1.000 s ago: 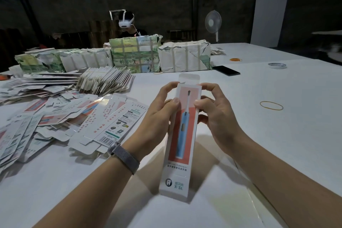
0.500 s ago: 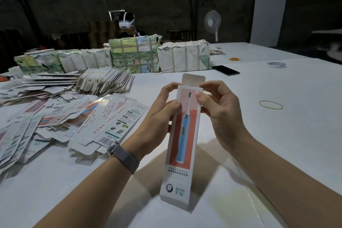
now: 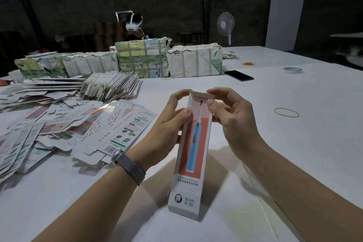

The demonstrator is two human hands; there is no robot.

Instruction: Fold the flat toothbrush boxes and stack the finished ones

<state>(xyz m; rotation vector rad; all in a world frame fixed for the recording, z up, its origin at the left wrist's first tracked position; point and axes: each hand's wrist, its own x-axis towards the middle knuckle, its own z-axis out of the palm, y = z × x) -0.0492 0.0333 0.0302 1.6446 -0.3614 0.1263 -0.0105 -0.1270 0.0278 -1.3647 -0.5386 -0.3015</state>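
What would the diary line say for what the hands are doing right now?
step: closing top flap | left hand: grips box | right hand: pinches top flap | flat boxes: heaped left on table

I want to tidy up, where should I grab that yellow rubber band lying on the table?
Pinch the rubber band from straight above on its near strand. It lies flat as an open loop on the bare table, to the right of the hands, with nothing crowding it.

Both bare forearms extend forward, raised. Left hand (image 3: 167,124): fingers curled, thumb forward, a pinching grip; grey mesh wristband (image 3: 128,167) on the wrist. Right hand (image 3: 233,120): fingers curled, thumb and index fingertips pinching opposite the left.
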